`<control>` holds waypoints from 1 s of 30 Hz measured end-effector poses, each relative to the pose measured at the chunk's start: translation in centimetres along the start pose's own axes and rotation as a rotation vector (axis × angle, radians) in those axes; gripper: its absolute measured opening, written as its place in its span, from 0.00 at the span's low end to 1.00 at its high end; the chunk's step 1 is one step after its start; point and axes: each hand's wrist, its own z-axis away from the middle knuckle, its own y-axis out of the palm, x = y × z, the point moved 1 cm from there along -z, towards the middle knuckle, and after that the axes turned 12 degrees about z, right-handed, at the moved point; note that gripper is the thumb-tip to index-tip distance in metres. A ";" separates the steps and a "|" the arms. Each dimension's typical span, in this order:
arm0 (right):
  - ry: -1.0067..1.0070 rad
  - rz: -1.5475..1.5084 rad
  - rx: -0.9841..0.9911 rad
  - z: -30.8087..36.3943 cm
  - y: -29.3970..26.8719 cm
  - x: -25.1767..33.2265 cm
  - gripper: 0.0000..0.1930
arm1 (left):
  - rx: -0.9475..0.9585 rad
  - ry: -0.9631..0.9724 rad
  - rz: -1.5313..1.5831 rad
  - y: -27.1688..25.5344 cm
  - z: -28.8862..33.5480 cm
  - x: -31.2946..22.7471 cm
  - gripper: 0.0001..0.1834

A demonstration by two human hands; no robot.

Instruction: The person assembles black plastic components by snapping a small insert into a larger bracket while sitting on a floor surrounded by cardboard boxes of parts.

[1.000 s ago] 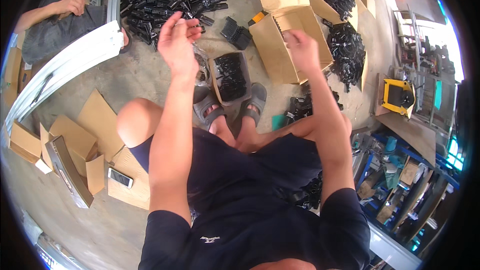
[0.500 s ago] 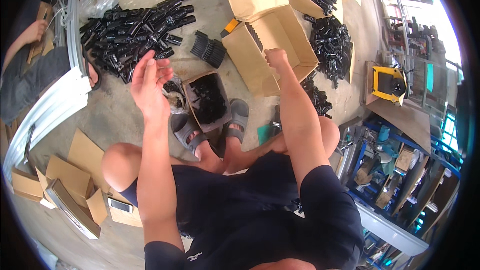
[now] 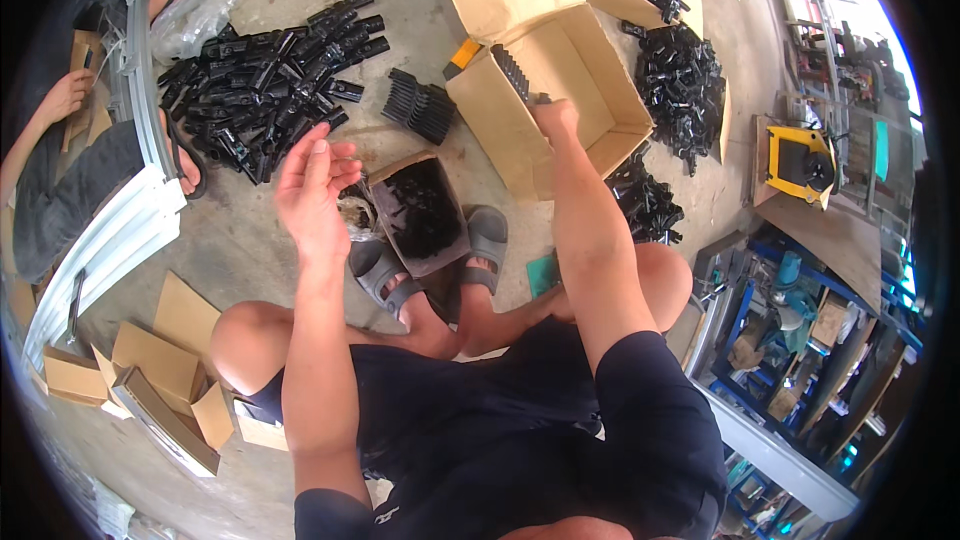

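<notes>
My right hand (image 3: 556, 120) reaches into the open cardboard box (image 3: 500, 155), closed, with a bit of a black part (image 3: 542, 98) showing at its fingertips. Along the box's left inner wall stands a row of black parts (image 3: 510, 70), just beyond that hand. My left hand (image 3: 315, 190) hovers in the air with fingers apart and nothing in them. Past its fingertips lies a large heap of glossy black parts (image 3: 270, 80). A neat stack of similar black parts (image 3: 420, 105) rests on the floor between heap and box.
A small carton with black bits inside (image 3: 458, 190) stands before my sandals. A yellow-and-black tool (image 3: 462, 57) leans by the box. More black parts (image 3: 680, 90) lie at the right. Another person's hand (image 3: 68, 97) is at far left, beyond white metal strips (image 3: 110, 250). Open cartons (image 3: 150, 360) sit lower left.
My right hand has shifted slightly within the box, and a black part now shows at its fingertips. My left hand has lowered a little. The whole view has shifted slightly.
</notes>
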 end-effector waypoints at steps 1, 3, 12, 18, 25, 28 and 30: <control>0.030 0.038 -0.107 -1.4 -0.1 -2.1 0.16 | 0.025 -0.020 0.001 0.4 0.0 0.4 0.15; -0.098 -0.007 -0.207 -0.3 -2.0 -2.2 0.17 | 0.036 -0.026 -0.021 -0.1 0.0 0.4 0.15; -0.608 -0.453 0.007 14.5 -15.1 5.2 0.14 | 0.435 0.175 -0.373 0.9 2.3 0.7 0.24; -1.086 -0.342 0.121 30.7 -15.9 8.0 0.10 | 0.657 -0.100 -0.387 0.8 5.6 0.6 0.44; -0.968 -0.428 0.139 34.1 -16.9 5.7 0.07 | 0.676 -0.182 -0.257 1.3 8.4 -0.1 0.24; -0.782 -0.684 0.124 35.5 -19.5 5.3 0.10 | 0.559 -0.205 0.000 1.3 8.9 0.0 0.20; -0.667 -0.963 0.161 35.8 -20.5 4.5 0.08 | 0.539 -0.210 0.155 1.5 9.2 0.1 0.19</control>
